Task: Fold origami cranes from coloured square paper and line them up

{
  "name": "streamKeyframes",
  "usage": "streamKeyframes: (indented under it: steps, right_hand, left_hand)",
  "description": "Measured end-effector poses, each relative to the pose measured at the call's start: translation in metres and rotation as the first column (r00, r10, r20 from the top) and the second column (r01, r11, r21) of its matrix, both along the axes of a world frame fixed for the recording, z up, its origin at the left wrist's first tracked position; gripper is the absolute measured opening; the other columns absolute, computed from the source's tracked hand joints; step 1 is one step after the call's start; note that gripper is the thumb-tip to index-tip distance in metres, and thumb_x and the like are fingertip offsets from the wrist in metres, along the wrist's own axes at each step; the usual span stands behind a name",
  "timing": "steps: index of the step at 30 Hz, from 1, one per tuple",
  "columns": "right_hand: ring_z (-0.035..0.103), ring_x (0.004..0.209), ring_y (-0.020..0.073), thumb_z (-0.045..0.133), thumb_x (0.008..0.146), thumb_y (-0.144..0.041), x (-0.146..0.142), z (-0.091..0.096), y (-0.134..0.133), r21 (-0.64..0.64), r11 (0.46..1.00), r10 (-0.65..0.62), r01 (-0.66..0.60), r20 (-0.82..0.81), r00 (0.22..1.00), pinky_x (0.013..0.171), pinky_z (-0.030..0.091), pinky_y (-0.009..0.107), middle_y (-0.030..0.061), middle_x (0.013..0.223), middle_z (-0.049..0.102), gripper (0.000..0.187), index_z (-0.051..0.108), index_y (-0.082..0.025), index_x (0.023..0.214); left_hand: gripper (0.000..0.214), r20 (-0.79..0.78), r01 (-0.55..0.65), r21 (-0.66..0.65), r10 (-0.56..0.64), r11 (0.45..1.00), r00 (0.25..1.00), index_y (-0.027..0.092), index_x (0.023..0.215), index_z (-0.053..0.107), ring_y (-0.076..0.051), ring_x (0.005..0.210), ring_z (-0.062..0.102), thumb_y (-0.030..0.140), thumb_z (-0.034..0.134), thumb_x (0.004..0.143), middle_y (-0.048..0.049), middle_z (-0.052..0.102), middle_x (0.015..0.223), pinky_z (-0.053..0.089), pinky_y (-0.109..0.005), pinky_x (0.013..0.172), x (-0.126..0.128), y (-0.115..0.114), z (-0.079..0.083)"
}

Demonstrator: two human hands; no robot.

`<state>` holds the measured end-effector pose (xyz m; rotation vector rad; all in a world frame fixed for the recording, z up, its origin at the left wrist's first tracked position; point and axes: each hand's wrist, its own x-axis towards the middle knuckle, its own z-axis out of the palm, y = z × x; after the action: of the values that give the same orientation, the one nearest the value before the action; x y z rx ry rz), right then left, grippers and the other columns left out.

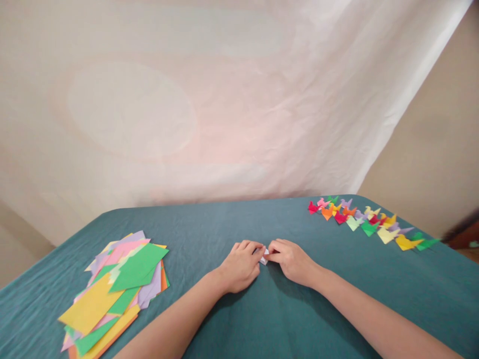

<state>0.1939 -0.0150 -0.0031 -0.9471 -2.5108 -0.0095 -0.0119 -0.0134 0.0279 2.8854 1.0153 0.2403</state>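
Note:
Between my two hands, low over the middle of the table, is a small piece of folded paper [264, 260], pale white to lilac. My left hand [242, 265] pinches it from the left with thumb and fingertips. From the right, the fingers of my right hand [294, 260] are closed on its other edge. Most of the paper is hidden behind the fingertips, so its folded shape cannot be made out.
A loose pile of coloured paper sheets [99, 301] lies on the left of the green-clothed table [209, 224]. Several folded paper birds [368, 228] stand in rows along the right edge. Behind the table hangs a pale sheet [239, 109].

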Motion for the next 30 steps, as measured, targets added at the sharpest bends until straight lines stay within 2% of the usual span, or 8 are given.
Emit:
streamKeyframes:
  steps: [10, 19, 24, 27, 30]
  right_hand:
    - [0.049, 0.077, 0.015, 0.044, 0.091, -0.022, -0.001, 0.002, 0.002, 0.043, 0.997, 0.065, -0.068, 0.049, 0.997, 0.068, 0.037, 0.029, 0.004, 0.083, 0.06, 0.023, 0.067, -0.02, 0.091]
    - [0.047, 0.073, 0.0148, 0.04, 0.092, -0.018, -0.003, 0.009, -0.003, 0.04, 0.992, 0.114, -0.12, 0.121, 0.986, 0.066, 0.035, 0.029, 0.0032, 0.076, 0.059, 0.029, 0.067, -0.019, 0.079]
    - [0.048, 0.075, 0.0158, 0.041, 0.091, -0.018, -0.004, 0.012, -0.005, 0.046, 0.991, 0.117, -0.125, 0.159, 0.98, 0.066, 0.034, 0.03, 0.0033, 0.076, 0.06, 0.028, 0.067, -0.02, 0.08]
    - [0.049, 0.076, 0.0159, 0.043, 0.09, -0.018, -0.004, 0.011, -0.007, 0.034, 0.988, 0.143, -0.149, 0.136, 0.98, 0.066, 0.034, 0.03, 0.003, 0.077, 0.061, 0.026, 0.067, -0.021, 0.081]
    - [0.051, 0.075, 0.0149, 0.041, 0.09, -0.017, -0.001, 0.006, -0.005, -0.019, 0.989, 0.15, -0.149, 0.026, 0.988, 0.067, 0.037, 0.028, 0.0028, 0.077, 0.061, 0.029, 0.068, -0.021, 0.082]
  left_hand:
    - [0.038, 0.023, 0.002, 0.002, -0.002, 1.0, 1.0, 0.023, 0.122, 0.043, -0.024, 0.111, 0.04, 0.02, 0.039, 0.085, -0.0056, 0.047, 0.122, 0.035, -0.038, 0.093, 0.0, 0.001, -0.001]
    - [0.035, -0.001, -0.006, -0.008, 0.006, 1.0, 1.0, 0.023, 0.118, 0.047, -0.023, 0.113, 0.04, 0.02, 0.038, 0.084, -0.0063, 0.045, 0.124, 0.034, -0.039, 0.093, 0.0, 0.0, 0.002]
    - [0.036, -0.009, -0.008, -0.017, 0.008, 1.0, 1.0, 0.024, 0.119, 0.047, -0.024, 0.113, 0.039, 0.02, 0.038, 0.084, -0.0059, 0.044, 0.125, 0.033, -0.039, 0.093, 0.0, 0.0, 0.001]
    - [0.036, -0.009, -0.002, -0.016, 0.002, 1.0, 1.0, 0.025, 0.12, 0.045, -0.023, 0.113, 0.039, 0.021, 0.038, 0.085, -0.0056, 0.045, 0.125, 0.033, -0.039, 0.093, 0.0, 0.001, 0.0]
    - [0.038, -0.011, 0.002, -0.01, -0.002, 1.0, 1.0, 0.024, 0.124, 0.042, -0.023, 0.113, 0.039, 0.021, 0.037, 0.086, -0.0061, 0.045, 0.125, 0.033, -0.038, 0.093, 0.0, 0.001, 0.0]
